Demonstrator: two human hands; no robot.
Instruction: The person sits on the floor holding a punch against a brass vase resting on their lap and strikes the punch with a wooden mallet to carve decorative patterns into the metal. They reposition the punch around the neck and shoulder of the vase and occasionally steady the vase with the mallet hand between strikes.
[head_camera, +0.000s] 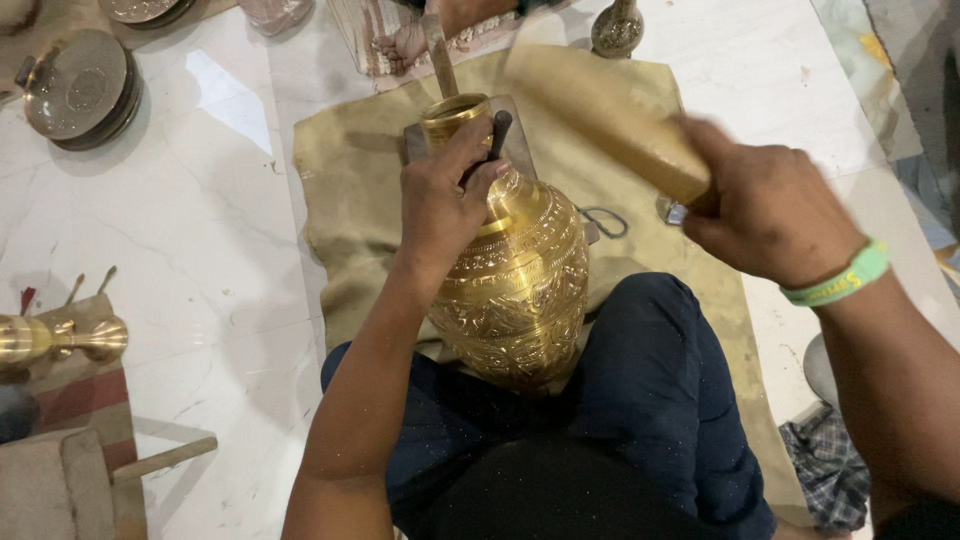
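A person seated cross-legged on a white marble floor works a gleaming brass vase, its rounded belly covered in finely embossed bands and leaf patterns, its flared neck pointing away from the body. The vase lies tilted between the knees of dark blue trousers, resting on a crumpled olive-tan cloth. The left hand presses on the vase's shoulder, fingers curled tight around a slim dark metal punch held to the engraved surface. The right hand, a green rubber wristband at the wrist, is clenched around the handle of a smooth, blurred wooden mallet raised above the vase. Stacked round metal dishes sit at upper left, and a polished brass fitting lies on a striped mat at the left edge
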